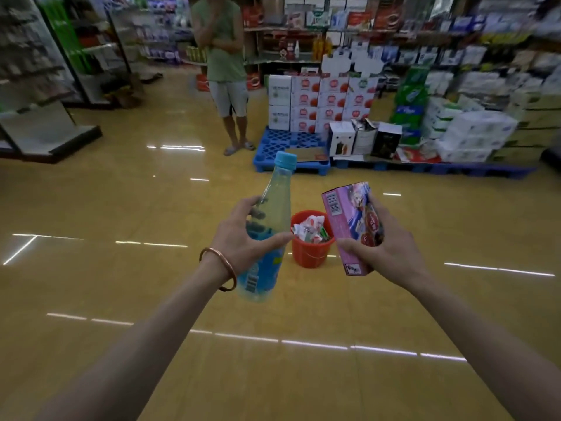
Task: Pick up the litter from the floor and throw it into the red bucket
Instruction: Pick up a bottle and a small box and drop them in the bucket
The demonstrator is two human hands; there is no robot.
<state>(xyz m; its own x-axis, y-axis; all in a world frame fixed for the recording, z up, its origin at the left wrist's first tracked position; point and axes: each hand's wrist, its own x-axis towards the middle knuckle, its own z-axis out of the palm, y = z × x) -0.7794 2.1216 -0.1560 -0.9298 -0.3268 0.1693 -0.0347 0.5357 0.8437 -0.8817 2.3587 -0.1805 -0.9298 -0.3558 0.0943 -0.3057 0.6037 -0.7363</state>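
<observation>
The clear plastic bottle with blue cap and label (277, 202) is gripped in my curled left hand (239, 238) and the pink-purple cardboard carton (349, 220) in my right hand (391, 253), both lifted off the yellow tiled floor (151, 284). Between them, farther off, stands the red plastic bucket (309, 256), already holding crumpled wrappers (306, 229). I judge that only the drop remains for these two; I see no further litter.

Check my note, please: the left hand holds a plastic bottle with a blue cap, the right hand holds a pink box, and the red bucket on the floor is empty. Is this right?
Not quite. The red bucket is not empty: the head view shows crumpled wrappers inside it. The rest holds: the left hand holds the bottle, the right hand the pink box.
</observation>
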